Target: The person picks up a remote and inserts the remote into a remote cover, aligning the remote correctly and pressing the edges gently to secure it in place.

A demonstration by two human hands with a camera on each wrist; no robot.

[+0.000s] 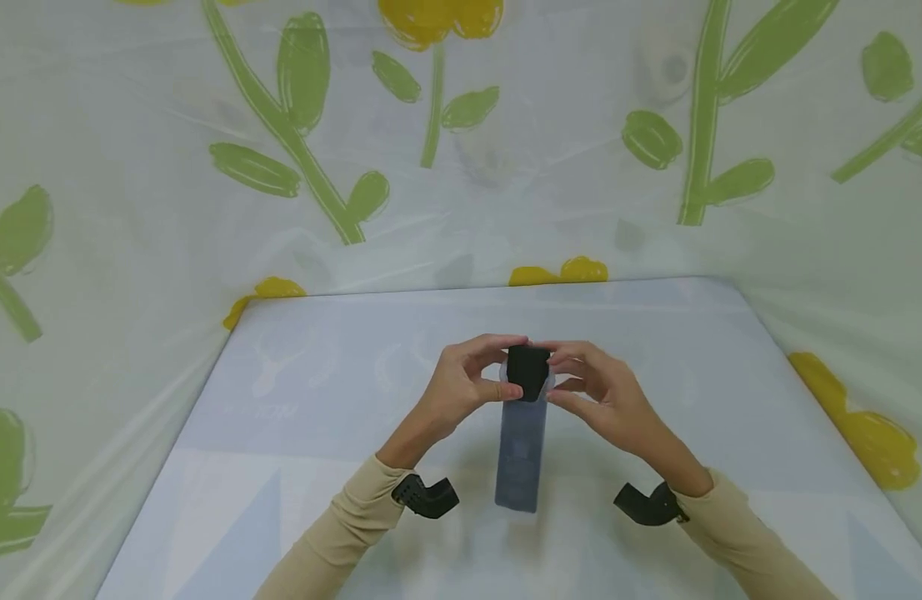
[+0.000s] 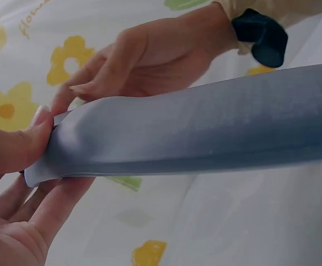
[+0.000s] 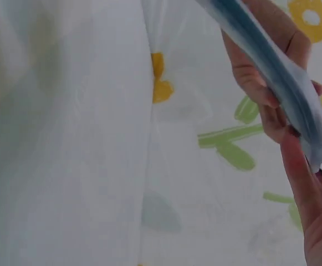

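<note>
Both hands pinch the top of a grey pouch (image 1: 519, 454): the left hand (image 1: 461, 387) with thumb and fingers clamped on its edge, the right hand (image 1: 603, 392) likewise, around a black block (image 1: 527, 372) that seems to sit at the pouch mouth. The pouch hangs above the middle of the table (image 1: 296, 433), towards its near edge. If either pinch loosens, the slick film could slide free and the block drop.

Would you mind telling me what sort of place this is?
Probably a makeshift recording booth: flower-printed plastic sheets hang as walls around a pale table, where both hands hold a grey pouch.
</note>
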